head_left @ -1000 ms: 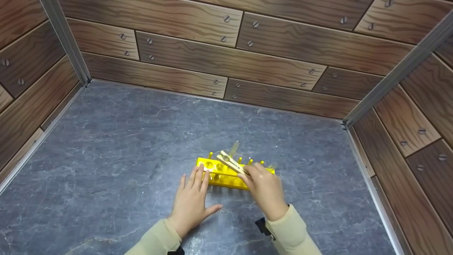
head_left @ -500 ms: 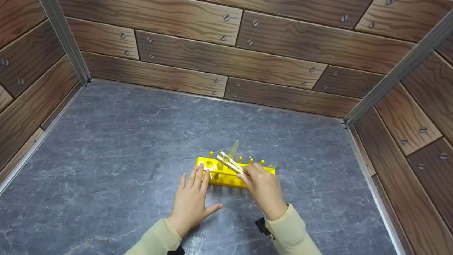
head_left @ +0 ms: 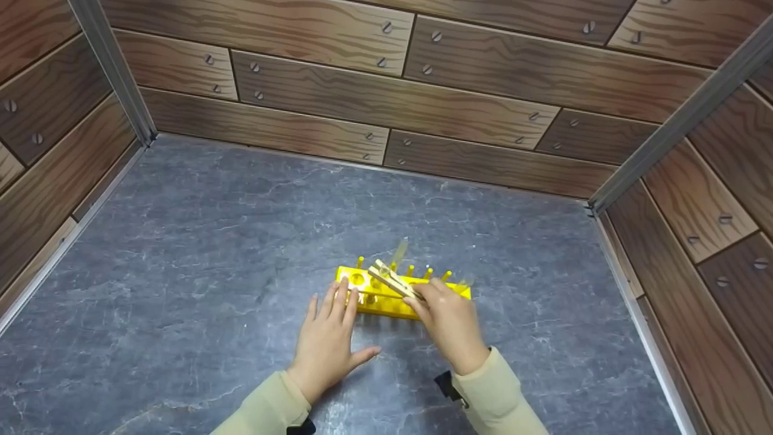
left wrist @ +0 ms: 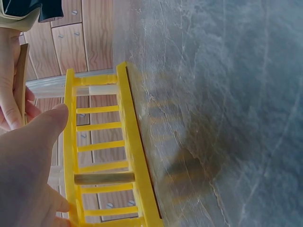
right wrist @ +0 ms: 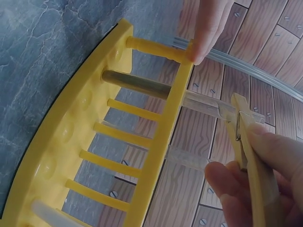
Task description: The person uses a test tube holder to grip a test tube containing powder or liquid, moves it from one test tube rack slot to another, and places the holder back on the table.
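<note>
Almost nothing has moved since: right fingers [right wrist: 279, 152] pinch a wooden clamp [right wrist: 259, 182] at the clear tube [right wrist: 201, 102], best kept square to it, while straight left fingers [head_left: 340, 299] steady the yellow rack [right wrist: 163, 124], well short of the back edge of the surface [head_left: 241, 241]

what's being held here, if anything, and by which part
The right hand holds a pale wooden spring clamp by its handle end, behind the metal spring. The left hand only rests on the yellow plastic rack.

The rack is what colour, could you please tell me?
Yellow; the rack shows best from the right wrist.
</note>
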Available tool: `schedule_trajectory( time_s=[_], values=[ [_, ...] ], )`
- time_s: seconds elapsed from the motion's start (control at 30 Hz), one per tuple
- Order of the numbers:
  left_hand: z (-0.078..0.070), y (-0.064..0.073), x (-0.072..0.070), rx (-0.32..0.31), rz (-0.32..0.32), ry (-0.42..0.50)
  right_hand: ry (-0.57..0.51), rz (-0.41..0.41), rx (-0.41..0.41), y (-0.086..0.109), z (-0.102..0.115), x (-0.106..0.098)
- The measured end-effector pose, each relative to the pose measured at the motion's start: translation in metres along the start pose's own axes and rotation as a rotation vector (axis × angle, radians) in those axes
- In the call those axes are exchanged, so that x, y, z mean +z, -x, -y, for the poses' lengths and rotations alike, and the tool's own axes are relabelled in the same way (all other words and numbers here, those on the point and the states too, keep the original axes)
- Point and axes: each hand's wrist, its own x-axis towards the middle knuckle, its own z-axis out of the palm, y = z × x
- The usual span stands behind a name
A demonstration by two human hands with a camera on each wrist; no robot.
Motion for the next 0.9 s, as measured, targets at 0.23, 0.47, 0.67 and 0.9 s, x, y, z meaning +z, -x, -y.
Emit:
schedule_trajectory(
  time_s=[0.23, 0.47, 0.67, 0.9],
  values=[
    [0.0000, 0.0001, -0.0004, -0.003, -0.007, -0.014, -0.022, 0.005, 0.005, -0.0005, 0.0000, 0.0006],
    [-0.0004, -0.0001, -0.0014, -0.002, 0.003, -0.010, -0.012, -0.006, 0.001, -0.0001, -0.0001, 0.0019],
    [-0.0002, -0.0005, -0.0017, -0.003, -0.004, -0.017, -0.018, -0.009, 0.001, 0.0001, -0.0011, 0.0041],
    [0.0005, -0.0003, -0.0017, 0.000, -0.020, -0.022, -0.020, -0.003, 0.007, 0.0005, -0.0011, 0.0064]
  ],
)
